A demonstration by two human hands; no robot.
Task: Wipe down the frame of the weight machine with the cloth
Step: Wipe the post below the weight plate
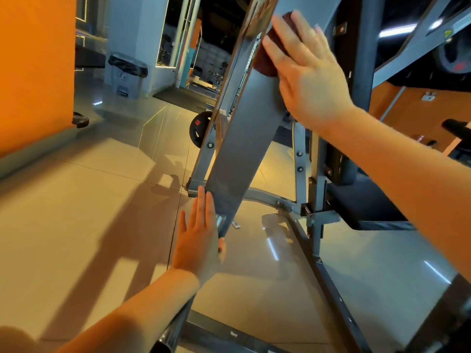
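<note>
Right hand (pixel 308 80), fingers straight and spread, is pressing a dark red cloth (pixel 265 59) flat against the weight machine's slanted grey beam (pixel 242 154), at 1 o'clock in the view. It is gripping nothing, only pushing the cloth onto the metal. Left hand (pixel 198 240), at 7 o'clock, is lying with fingers straight along the beam's lower left edge, its thumb tip showing just under the beam's end, apparently steadying it.

The cloth is sitting high on the beam, bunched under the fingers and lapping over the beam's left edge. Judging by that, wiping is under way on 1 beam only. The long stretch below the cloth, the bolted uprights (pixel 298 159) at 3 o'clock and the floor rails (pixel 328 276) at 5 o'clock are probably waiting their turn, though nothing shows either way. The beam is looking smooth, with a dull sheen and faint marks near its lower end.
</note>
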